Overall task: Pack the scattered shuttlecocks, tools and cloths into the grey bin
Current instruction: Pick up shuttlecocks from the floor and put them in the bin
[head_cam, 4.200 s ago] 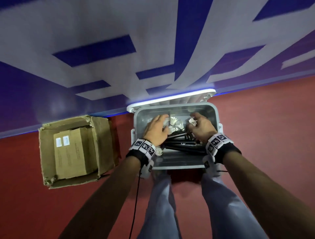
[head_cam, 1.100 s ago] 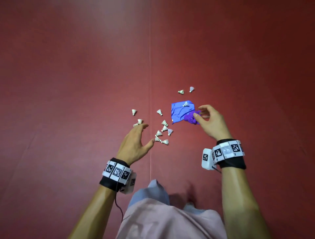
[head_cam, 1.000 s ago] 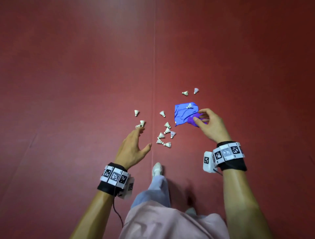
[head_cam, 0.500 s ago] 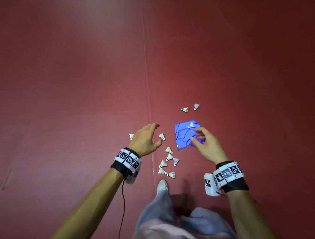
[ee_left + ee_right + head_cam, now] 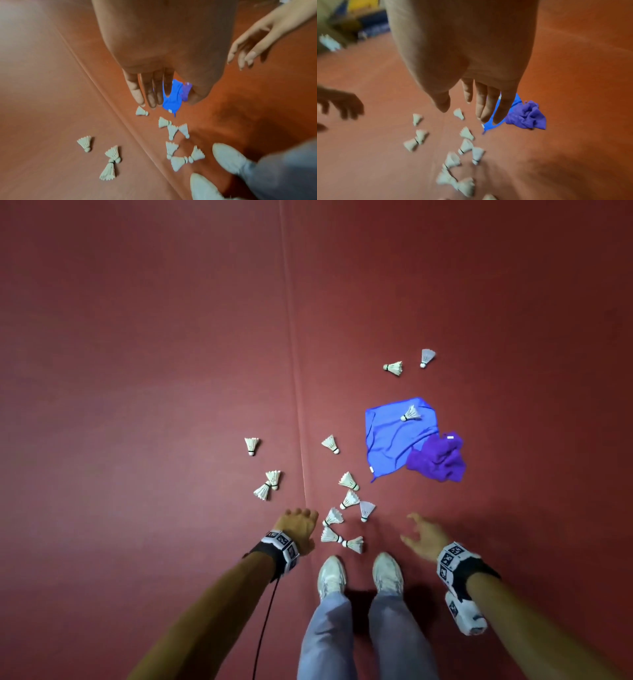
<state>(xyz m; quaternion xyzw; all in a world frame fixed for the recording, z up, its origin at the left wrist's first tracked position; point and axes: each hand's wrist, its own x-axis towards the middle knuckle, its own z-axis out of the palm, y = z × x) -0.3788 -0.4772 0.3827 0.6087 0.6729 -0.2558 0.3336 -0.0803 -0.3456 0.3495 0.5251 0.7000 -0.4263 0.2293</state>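
**Both hands empty over the scatter, pickup not yet begun**

Left hand (image 5: 297,523) and right hand (image 5: 424,534) hang above the red floor (image 5: 137,371), fingers (image 5: 137,93) loose and spread, holding nothing. Shuttlecocks (image 5: 349,542) lie by the shoes (image 5: 330,575); one rests on the blue cloth (image 5: 390,440), the purple cloth (image 5: 438,458) overlapping its edge. Grey bin not visible. Likely next: reach down and gather the nearest cluster.

The head view looks steeply down at the red floor (image 5: 171,371) from standing height; both wrist views look along the fingers, nearer, sharing the scattered shuttlecocks (image 5: 349,498) and blue cloth (image 5: 390,440).
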